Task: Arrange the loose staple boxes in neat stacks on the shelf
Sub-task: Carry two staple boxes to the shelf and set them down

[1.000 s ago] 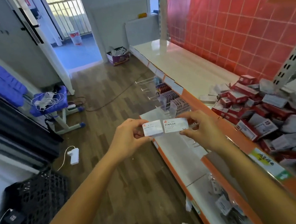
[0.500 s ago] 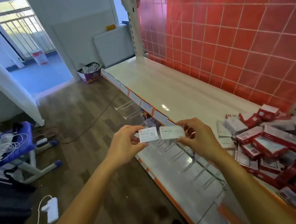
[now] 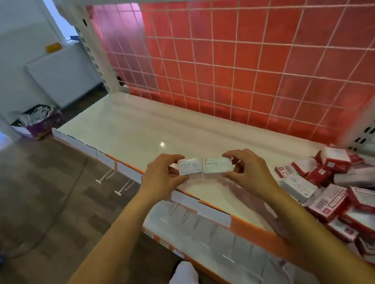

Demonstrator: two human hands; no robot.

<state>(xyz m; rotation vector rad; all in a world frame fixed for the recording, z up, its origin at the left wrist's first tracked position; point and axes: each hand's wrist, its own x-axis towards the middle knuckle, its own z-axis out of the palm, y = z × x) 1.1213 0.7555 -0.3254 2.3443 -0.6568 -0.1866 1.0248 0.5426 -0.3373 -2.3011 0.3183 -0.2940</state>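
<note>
Two small white boxes are held side by side, end to end, just above the front of the white shelf (image 3: 124,135). My left hand (image 3: 162,177) pinches the left box (image 3: 189,166), whose label I cannot read for sure. My right hand (image 3: 246,171) pinches the right box (image 3: 216,165), marked STAPLES. A loose pile of red-and-white staple boxes (image 3: 332,189) lies jumbled on the shelf to the right of my hands.
Red tiles (image 3: 243,60) back the shelf, and a white upright post (image 3: 101,65) stands at its far left end. An upper shelf board runs overhead. A lower shelf (image 3: 210,233) with wire hooks juts out below. A purple box of white items (image 3: 36,123) sits on the wood floor.
My view has swung right and nearer the shelf. Both hands, still holding the two boxes together, now hover over the shelf's front edge instead of over the floor and lower shelf.
</note>
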